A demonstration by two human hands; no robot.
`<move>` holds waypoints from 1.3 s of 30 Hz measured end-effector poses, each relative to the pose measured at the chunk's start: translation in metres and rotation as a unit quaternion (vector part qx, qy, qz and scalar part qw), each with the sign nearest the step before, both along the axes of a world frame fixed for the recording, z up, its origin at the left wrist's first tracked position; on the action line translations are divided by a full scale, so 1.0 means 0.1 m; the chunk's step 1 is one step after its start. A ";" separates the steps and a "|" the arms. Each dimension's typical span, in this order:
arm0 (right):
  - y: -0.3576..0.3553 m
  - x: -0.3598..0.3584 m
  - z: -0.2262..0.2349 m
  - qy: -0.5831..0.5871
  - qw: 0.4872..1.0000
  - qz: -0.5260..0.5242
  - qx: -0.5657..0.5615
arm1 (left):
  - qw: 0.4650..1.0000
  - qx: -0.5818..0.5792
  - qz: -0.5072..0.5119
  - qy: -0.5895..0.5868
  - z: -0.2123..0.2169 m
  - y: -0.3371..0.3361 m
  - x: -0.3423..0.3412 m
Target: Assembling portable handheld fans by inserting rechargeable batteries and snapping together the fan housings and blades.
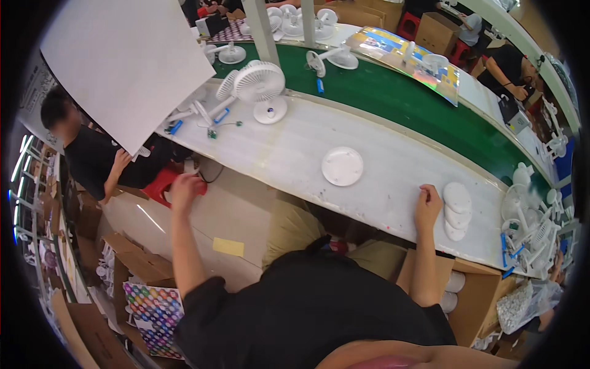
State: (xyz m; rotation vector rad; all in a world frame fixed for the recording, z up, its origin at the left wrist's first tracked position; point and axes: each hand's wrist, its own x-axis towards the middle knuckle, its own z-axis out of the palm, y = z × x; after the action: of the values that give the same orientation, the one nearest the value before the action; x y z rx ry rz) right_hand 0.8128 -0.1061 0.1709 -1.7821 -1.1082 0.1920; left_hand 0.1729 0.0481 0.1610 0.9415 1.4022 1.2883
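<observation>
My left hand (187, 189) is raised off the table's left end, over the floor and beside a red stool (161, 184). Its fingers are blurred, and nothing shows clearly in them. On the table's near edge, my right hand (428, 208) has its fingers curled in; whatever they may hold is hidden. Just right of it lie several overlapping white round discs (456, 200). A single white round base plate (342, 166) rests flat on the white tabletop, between my hands and apart from both. Farther left stands an assembled white desk fan (259, 83).
A green conveyor belt (381, 86) runs behind the table. White fan parts with blue batteries crowd the right end (528, 227) and left end (200, 111). A large white panel (123, 61) blocks the upper left, beside a seated co-worker (92, 147). Cardboard boxes (476, 295) stand below.
</observation>
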 end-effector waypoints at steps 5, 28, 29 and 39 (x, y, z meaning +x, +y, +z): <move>-0.20 -0.12 0.07 -0.015 0.999 0.026 -0.021 | 0.806 0.325 -0.243 0.431 2.18 -0.80 1.61; -0.21 -0.07 0.09 -0.003 0.999 -0.027 -0.026 | 0.591 0.623 -0.322 0.400 2.90 -0.47 2.44; -0.20 -0.04 0.11 -0.005 0.999 -0.021 -0.025 | 0.599 0.594 -0.323 0.429 2.69 -0.36 2.49; -0.01 -0.15 0.08 -0.046 0.998 -0.012 -0.037 | 0.803 0.243 -0.325 0.438 0.12 1.36 3.22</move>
State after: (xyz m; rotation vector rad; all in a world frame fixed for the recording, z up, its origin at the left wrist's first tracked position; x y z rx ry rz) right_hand 0.7977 -0.1067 0.1792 -1.8859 -1.1572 0.1393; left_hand 0.4953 0.1839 0.1725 2.3492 1.1684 0.6579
